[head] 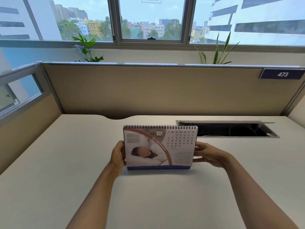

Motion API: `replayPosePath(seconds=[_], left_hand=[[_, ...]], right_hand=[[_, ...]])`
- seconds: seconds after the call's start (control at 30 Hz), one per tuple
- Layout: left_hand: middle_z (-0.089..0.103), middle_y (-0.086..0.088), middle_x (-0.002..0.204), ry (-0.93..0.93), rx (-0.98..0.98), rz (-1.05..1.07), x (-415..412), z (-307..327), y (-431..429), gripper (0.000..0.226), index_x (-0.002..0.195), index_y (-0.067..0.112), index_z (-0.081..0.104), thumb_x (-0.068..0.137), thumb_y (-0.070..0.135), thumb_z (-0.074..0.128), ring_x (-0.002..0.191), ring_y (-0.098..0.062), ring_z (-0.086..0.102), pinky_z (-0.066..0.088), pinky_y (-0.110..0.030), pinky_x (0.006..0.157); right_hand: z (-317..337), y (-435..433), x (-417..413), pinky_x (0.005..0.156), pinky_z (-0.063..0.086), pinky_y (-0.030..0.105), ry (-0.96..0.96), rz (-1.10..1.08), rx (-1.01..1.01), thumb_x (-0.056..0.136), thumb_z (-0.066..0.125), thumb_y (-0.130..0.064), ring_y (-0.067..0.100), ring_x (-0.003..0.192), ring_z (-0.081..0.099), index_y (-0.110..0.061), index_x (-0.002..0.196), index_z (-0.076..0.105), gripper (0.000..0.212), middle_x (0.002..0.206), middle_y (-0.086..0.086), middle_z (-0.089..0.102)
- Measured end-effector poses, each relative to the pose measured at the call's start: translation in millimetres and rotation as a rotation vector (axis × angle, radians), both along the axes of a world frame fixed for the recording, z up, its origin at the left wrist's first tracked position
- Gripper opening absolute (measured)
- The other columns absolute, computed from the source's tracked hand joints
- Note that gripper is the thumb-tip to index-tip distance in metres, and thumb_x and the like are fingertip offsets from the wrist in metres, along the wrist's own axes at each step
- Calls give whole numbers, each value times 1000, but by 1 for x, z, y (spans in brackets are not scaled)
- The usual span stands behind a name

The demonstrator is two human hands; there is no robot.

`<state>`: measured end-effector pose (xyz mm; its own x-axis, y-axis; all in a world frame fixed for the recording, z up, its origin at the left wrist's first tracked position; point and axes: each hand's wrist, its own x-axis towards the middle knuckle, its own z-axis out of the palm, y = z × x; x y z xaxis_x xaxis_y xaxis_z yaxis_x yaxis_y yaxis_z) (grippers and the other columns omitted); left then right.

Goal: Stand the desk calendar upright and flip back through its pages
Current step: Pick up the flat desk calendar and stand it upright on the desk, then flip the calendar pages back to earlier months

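My two bare forearms reached out over the pale bench (66, 162), and my left hand (118, 154) clasped the left edge of the desk calendar (159, 147) while my right hand (208, 154) pinched its right edge, fingers curled loosely around the card. The calendar stood upright near the middle of the bench, its blue base on or just above the surface, spiral binding on top and the SEP 2026 page facing me. Beyond it lay an open cable slot (231, 130) in the bench, then the tan partition (148, 90) with a plate (282, 74) reading 473, two plants (87, 47) and the window (151, 19).
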<state>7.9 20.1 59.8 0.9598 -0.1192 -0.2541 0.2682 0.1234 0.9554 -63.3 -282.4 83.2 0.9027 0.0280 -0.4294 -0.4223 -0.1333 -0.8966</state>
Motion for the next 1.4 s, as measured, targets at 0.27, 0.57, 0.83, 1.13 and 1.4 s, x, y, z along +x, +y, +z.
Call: replayPosePath(seconds=[0.27,0.57,0.83,1.13,1.4], left_hand=[[65,-4,90,-39,-29,24,16,3,-10,41,90,25,58,99,28,19,82,-23,61,52,-38,71],[62,-3,90,-69,26,96,6,3,-7,31,87,22,54,100,23,26,83,-20,60,53,-29,61],[61,-11,109,-246,136,354,-1,18,2,19,105,11,52,97,25,41,103,-25,57,49,-41,95],[65,-2,116,-659,293,282,-3,52,3,28,117,12,64,94,20,50,104,-12,58,49,-6,74],[69,-12,111,-703,377,395,-3,50,-1,24,112,5,67,91,9,55,96,-13,59,44,0,69]], right_hand=[[-8,-2,12,75,58,30,-16,-51,45,90,52,7,19,103,63,-29,117,56,45,113,6,65],[-19,12,4,85,51,38,-133,-180,20,96,46,-9,22,101,61,-26,108,58,24,109,2,64],[-31,25,-3,89,53,37,-350,-429,-136,97,46,-18,27,105,63,-11,105,60,18,105,3,67],[-20,60,-21,64,47,9,-662,-666,-240,94,54,-23,9,93,58,-23,110,54,17,102,-11,59],[-13,55,-11,67,45,7,-699,-678,-336,91,57,-12,19,95,60,-15,107,59,16,100,-1,64]])
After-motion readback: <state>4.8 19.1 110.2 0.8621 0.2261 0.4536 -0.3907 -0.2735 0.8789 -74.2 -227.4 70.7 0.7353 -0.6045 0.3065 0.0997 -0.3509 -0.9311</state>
